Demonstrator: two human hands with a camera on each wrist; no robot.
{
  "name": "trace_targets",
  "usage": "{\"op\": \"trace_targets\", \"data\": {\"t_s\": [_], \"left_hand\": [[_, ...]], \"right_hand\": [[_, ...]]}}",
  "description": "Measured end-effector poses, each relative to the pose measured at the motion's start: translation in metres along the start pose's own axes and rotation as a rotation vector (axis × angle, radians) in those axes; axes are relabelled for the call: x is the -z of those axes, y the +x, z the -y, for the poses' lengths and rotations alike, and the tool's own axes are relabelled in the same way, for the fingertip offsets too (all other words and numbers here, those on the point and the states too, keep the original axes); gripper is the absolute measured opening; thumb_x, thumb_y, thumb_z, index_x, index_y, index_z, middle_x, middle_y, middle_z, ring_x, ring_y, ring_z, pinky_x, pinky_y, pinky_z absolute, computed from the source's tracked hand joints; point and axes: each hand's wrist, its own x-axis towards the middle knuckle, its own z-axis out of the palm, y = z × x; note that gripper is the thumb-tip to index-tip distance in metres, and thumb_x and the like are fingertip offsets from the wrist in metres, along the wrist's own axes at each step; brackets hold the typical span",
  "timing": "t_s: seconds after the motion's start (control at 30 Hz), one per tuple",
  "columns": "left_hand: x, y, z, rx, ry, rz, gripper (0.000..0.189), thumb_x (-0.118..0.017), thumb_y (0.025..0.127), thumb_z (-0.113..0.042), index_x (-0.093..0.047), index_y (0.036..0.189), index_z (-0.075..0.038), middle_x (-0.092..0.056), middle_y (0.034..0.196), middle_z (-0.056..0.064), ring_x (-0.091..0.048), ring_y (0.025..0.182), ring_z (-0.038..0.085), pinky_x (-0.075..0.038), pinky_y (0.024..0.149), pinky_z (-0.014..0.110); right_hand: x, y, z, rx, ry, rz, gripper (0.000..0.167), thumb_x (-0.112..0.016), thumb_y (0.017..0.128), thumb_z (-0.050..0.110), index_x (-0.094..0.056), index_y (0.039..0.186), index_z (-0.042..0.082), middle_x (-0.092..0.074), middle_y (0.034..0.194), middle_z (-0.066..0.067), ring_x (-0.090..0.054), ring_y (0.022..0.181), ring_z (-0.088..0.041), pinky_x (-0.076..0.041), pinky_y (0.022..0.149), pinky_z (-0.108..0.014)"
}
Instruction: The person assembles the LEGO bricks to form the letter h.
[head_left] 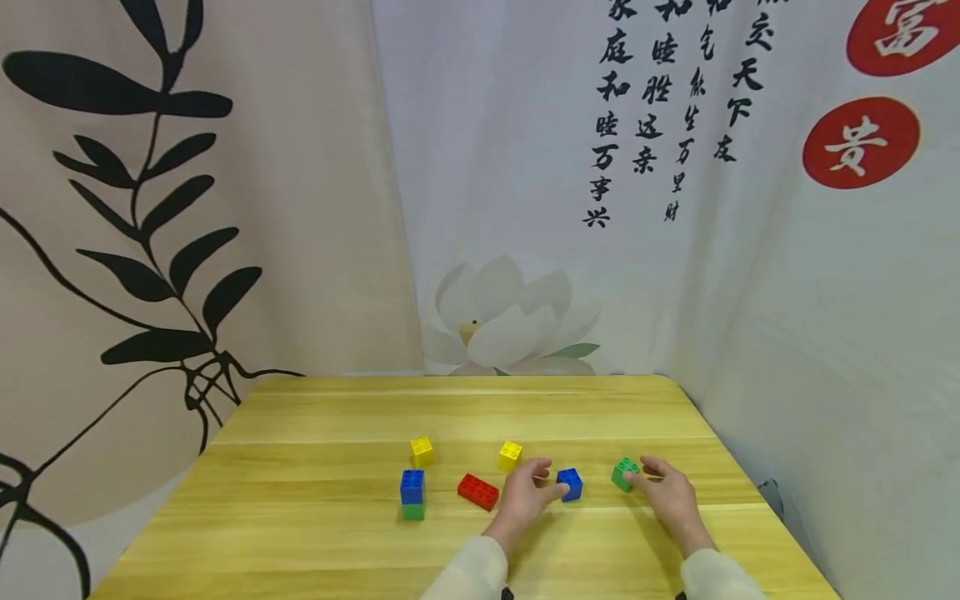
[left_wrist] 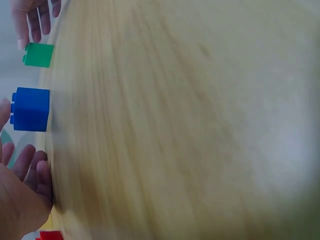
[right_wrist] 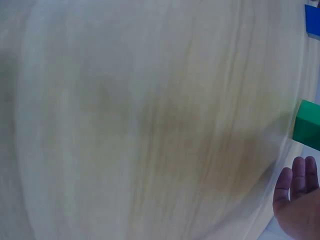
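In the head view my left hand [head_left: 523,495] is beside a single blue building block [head_left: 570,484], its thumb reaching toward the block's near side. The left wrist view has the same blue block [left_wrist: 31,109] between the spread thumb and fingers, with no grip on it. On the right, a green building block [head_left: 625,473] sits by my right hand [head_left: 667,495], whose thumb overlaps its edge; contact cannot be made out. Fingers of that hand [right_wrist: 298,200] look relaxed below the green block [right_wrist: 308,125] in the right wrist view.
Left of the hands lies a red block [head_left: 477,492]. Farther left, a blue block [head_left: 412,485] is stacked on a green one [head_left: 413,512]. Two yellow blocks, one left [head_left: 422,452] and one right [head_left: 510,455], sit farther back on the wooden table [head_left: 315,467]. Printed curtains [head_left: 495,167] hang behind.
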Motion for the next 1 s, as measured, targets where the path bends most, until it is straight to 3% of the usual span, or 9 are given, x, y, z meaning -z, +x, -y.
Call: {"op": "trace_targets", "data": {"t_s": [0.4, 0.57, 0.8, 1.0], "left_hand": [[-0.009, 0.005, -0.001, -0.018, 0.068, -0.013, 0.044, -0.083, 0.081, -0.022, -0.068, 0.117, -0.003, -0.068, 0.105, 0.007, -0.063, 0.094, 0.022, -0.054, 0.081, 0.038], [-0.009, 0.005, 0.002, -0.04, 0.098, -0.005, 0.031, -0.083, 0.082, -0.021, -0.072, 0.107, -0.006, -0.068, 0.095, 0.0, -0.06, 0.084, 0.013, -0.053, 0.075, 0.034], [-0.001, 0.004, 0.001, -0.06, 0.092, 0.059, 0.024, -0.081, 0.084, -0.02, -0.073, 0.104, -0.008, -0.068, 0.093, -0.003, -0.057, 0.081, 0.01, -0.052, 0.074, 0.031], [0.007, 0.002, 0.001, -0.074, 0.105, 0.122, 0.021, -0.08, 0.085, -0.019, -0.072, 0.103, -0.009, -0.066, 0.089, -0.007, -0.057, 0.08, 0.009, -0.051, 0.072, 0.029]], "right_hand": [[-0.008, 0.004, -0.007, 0.027, -0.046, -0.044, 0.06, -0.072, 0.092, 0.027, -0.051, 0.137, -0.007, -0.057, 0.128, -0.029, -0.056, 0.115, -0.043, -0.048, 0.092, -0.052], [-0.008, 0.004, -0.006, 0.049, -0.088, -0.053, 0.055, -0.071, 0.093, 0.025, -0.054, 0.133, -0.009, -0.061, 0.124, -0.027, -0.058, 0.111, -0.041, -0.05, 0.088, -0.049], [-0.007, 0.003, -0.003, 0.054, -0.072, -0.03, 0.053, -0.069, 0.094, 0.026, -0.055, 0.132, -0.008, -0.062, 0.121, -0.024, -0.061, 0.103, -0.035, -0.052, 0.08, -0.044], [-0.01, 0.005, 0.0, 0.068, -0.042, 0.007, 0.055, -0.069, 0.095, 0.027, -0.053, 0.136, -0.006, -0.06, 0.127, -0.023, -0.059, 0.109, -0.034, -0.052, 0.085, -0.044]]}}
